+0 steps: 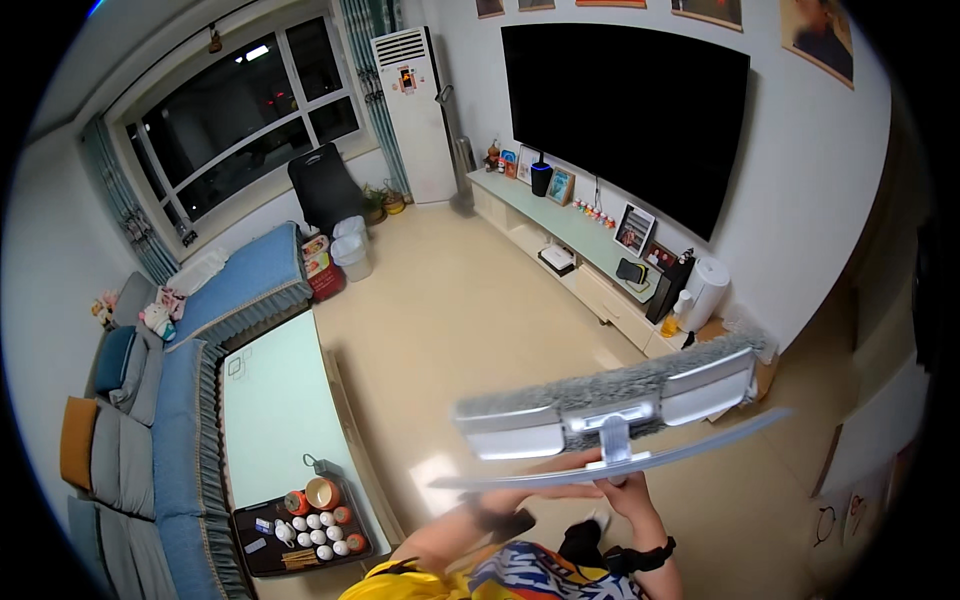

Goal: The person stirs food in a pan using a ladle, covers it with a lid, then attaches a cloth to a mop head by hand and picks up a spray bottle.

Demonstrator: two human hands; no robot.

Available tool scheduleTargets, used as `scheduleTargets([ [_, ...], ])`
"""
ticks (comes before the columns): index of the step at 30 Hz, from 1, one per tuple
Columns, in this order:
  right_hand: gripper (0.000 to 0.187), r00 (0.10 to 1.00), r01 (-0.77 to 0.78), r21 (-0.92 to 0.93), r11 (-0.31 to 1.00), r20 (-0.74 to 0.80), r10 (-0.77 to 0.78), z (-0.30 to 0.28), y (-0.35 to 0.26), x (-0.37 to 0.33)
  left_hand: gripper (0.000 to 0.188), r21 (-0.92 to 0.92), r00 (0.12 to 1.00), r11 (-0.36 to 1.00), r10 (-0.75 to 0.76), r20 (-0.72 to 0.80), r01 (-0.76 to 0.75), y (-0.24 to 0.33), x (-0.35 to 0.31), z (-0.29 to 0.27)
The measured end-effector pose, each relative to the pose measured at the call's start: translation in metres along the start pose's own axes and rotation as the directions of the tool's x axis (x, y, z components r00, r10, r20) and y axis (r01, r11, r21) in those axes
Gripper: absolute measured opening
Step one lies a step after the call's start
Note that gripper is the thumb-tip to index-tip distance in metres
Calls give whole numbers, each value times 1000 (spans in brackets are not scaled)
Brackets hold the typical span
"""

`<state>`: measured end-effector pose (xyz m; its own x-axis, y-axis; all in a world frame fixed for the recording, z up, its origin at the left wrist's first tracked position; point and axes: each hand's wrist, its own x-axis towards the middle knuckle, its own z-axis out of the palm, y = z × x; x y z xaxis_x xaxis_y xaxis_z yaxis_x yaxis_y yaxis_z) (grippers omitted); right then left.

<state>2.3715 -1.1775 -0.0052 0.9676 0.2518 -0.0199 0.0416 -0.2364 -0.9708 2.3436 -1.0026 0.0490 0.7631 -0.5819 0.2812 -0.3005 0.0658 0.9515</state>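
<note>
A flat mop is raised in front of me, its head tipped up so the grey fluffy pad faces away and the silver-white back plate faces me. Below the plate, a long translucent blade runs crosswise at the mop's neck. My right hand is closed round the neck just under the blade. From the left, my left hand reaches the same spot with its fingers at the neck; the blade crosses in front and partly hides them. Both wrists wear dark bands.
A long table on the left bears a black tray of white and orange cups. Beyond it stands a blue-covered sofa. On the right, a low TV cabinet holds frames and bottles. Tiled floor lies between.
</note>
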Motion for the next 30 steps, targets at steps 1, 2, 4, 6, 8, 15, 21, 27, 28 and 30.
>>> scheduleTargets([
  [1, 21, 1000, 0, 8, 1000, 3, 0, -8, 9, 16, 37, 33, 1000, 999, 10, 12, -10, -7, 19, -4],
  [2, 27, 992, 24, -26, 999, 121, -21, -15, 25, 36, 33, 66, 1000, 998, 7, 13, -8, -14, 33, -11],
  [4, 38, 961, 62, -335, 940, 275, 35, -29, 58, 77, 27, 132, 1000, 991, -9, -14, 11, -32, 59, -23],
  [6, 39, 940, 112, -438, 892, 338, 48, -52, 42, 113, 20, 193, 999, 981, 1, -45, 8, -49, 96, -34],
  [8, 36, 892, 222, -251, 942, 442, -92, -62, 26, 146, 14, 281, 991, 957, -35, -129, 70, -61, 126, -45],
  [15, 49, 905, 380, -212, 900, 288, -314, -101, 68, 243, 13, 192, 742, 975, 46, -669, 112, -114, 172, -118],
  [21, 52, 984, 29, -248, 968, 178, 16, -137, 170, 343, 13, 246, 582, 903, -6, -813, 352, -146, 210, -176],
  [27, 47, 882, -404, -493, 771, 15, 472, -217, 199, 421, 14, 132, 212, 932, 62, -975, 336, -201, 263, -252],
  [28, 47, 887, -432, -501, 750, -87, 453, -228, 227, 429, 15, 153, 197, 920, 86, -977, 360, -204, 281, -261],
  [30, 46, 885, -457, -503, 733, -178, 430, -244, 269, 449, 16, 180, 180, 902, 116, -977, 392, -209, 302, -280],
])
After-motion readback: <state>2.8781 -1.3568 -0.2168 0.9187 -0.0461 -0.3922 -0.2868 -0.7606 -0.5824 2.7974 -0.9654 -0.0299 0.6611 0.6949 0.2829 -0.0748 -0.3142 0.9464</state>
